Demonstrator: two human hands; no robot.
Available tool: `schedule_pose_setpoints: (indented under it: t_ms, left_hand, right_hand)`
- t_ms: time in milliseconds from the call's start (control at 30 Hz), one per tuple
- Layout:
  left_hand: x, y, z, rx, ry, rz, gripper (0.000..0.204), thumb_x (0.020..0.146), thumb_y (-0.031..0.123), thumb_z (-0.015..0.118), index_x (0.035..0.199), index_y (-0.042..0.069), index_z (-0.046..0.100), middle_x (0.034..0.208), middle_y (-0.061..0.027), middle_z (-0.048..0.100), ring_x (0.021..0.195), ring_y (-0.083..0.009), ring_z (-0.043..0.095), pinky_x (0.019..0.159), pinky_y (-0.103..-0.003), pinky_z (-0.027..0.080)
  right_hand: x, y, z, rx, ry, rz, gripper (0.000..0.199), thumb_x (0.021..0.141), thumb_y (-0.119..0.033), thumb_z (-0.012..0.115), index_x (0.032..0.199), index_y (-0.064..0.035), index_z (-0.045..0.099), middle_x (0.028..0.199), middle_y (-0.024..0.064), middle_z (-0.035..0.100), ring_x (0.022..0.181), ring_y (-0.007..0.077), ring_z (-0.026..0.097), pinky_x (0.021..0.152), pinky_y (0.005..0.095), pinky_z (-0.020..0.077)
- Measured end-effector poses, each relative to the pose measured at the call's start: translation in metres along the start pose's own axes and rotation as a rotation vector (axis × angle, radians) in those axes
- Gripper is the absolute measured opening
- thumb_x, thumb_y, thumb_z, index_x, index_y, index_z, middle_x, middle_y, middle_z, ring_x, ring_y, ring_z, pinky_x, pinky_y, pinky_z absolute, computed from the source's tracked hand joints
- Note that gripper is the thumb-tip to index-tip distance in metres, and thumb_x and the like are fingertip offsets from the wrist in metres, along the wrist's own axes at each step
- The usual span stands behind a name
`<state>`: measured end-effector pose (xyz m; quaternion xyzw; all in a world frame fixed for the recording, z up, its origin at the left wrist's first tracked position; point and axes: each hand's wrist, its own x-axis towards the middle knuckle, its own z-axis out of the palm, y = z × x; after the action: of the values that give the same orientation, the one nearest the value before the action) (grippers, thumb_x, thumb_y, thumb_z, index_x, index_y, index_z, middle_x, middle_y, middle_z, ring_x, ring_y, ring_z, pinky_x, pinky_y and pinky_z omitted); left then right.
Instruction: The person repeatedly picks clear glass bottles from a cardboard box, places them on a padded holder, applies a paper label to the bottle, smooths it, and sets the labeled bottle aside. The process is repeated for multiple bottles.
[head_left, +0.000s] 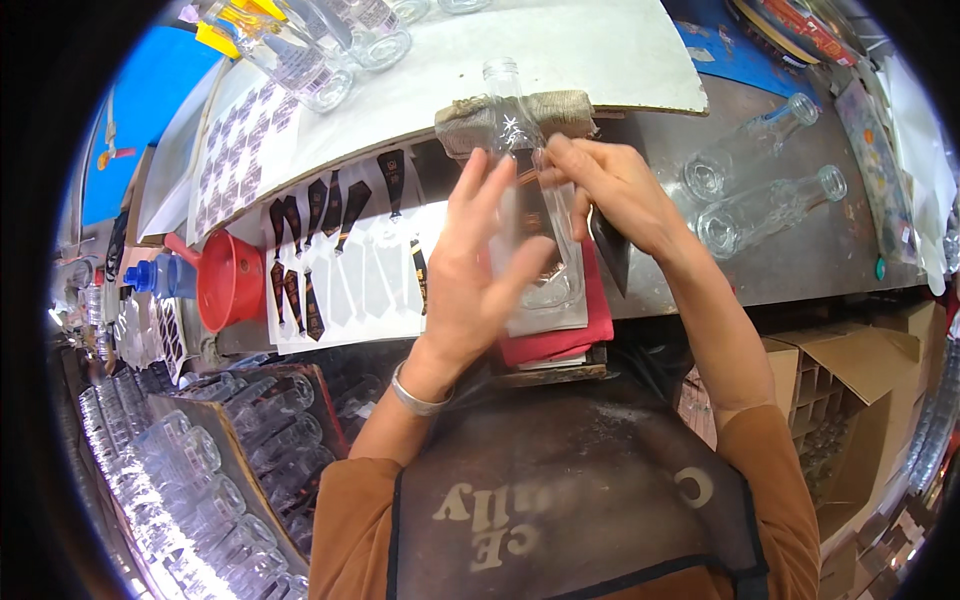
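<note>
A clear glass bottle (pixel 550 290) lies in front of me, its neck resting on a cloth-wrapped support (pixel 465 122). On its side is a dark label with gold-brown marks (pixel 532 215), like the tie-shaped decals (pixel 352 205) on the sheet to the left. My left hand (pixel 468 270) is over the bottle's left side, blurred, its fingers spread and holding nothing visible. My right hand (pixel 620 195) is closed at the bottle's right shoulder, thumb and forefinger pinched together. A dark flat piece (pixel 608 255) sticks out below its palm, seemingly held by the curled fingers.
Red cloth (pixel 597 310) lies under the bottle's base. Two clear bottles (pixel 760 215) lie to the right. A red plastic dipper (pixel 228 285) stands left of the decal sheet. Several bottles (pixel 190 490) fill the lower left; an open carton (pixel 850 370) sits lower right.
</note>
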<state>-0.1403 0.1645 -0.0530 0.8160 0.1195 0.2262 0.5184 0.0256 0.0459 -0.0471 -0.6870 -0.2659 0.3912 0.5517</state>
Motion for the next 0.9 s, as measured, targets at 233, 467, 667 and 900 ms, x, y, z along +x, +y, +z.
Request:
schedule_pose_setpoints:
  t_ms: [233,467,667,900]
  left_hand:
    - [-0.019,-0.012,-0.006,-0.462,-0.049,-0.240,0.065,0.096,0.004,0.062,0.153,-0.004,0.032,0.156,-0.0240,0.036,0.141,-0.0298,0.042,0.112,-0.039,0.040]
    - [-0.025,-0.003,0.002,-0.528,-0.086,-0.330,0.075,0.094,-0.002,0.063,0.155,-0.006,0.020,0.155,-0.0222,0.035,0.143,-0.0284,0.039,0.115,-0.040,0.036]
    - [-0.024,-0.010,-0.001,-0.562,-0.074,-0.329,0.067,0.098,0.002,0.059,0.155,-0.005,0.024,0.152,-0.0212,0.041,0.139,-0.0261,0.044,0.113,-0.038,0.038]
    - [-0.025,-0.008,0.008,-0.553,-0.011,-0.335,0.067,0.095,-0.003,0.062,0.153,-0.005,0.028,0.149,-0.0211,0.044,0.135,-0.0260,0.048,0.111,-0.037,0.042]
  right_hand:
    - [-0.051,0.025,0.010,-0.004,-0.070,0.012,0.055,0.096,-0.027,0.066,0.135,0.0087,0.051,0.111,0.0188,0.069,0.060,0.0107,0.063,0.061,0.0232,0.0500]
    - [-0.055,0.040,0.014,0.013,-0.071,-0.069,0.056,0.092,-0.017,0.069,0.137,0.0080,0.049,0.115,0.0178,0.067,0.064,0.0099,0.063,0.058,0.0251,0.0510]
    - [-0.055,0.036,0.018,0.025,-0.040,-0.054,0.055,0.094,-0.024,0.070,0.136,0.0081,0.051,0.113,0.0163,0.068,0.064,0.0093,0.062,0.055,0.0243,0.0500]
    - [-0.055,0.039,0.021,-0.007,0.003,-0.084,0.048,0.097,-0.024,0.066,0.133,0.0063,0.054,0.106,0.0146,0.070,0.058,0.0078,0.058,0.054,0.0232,0.0490]
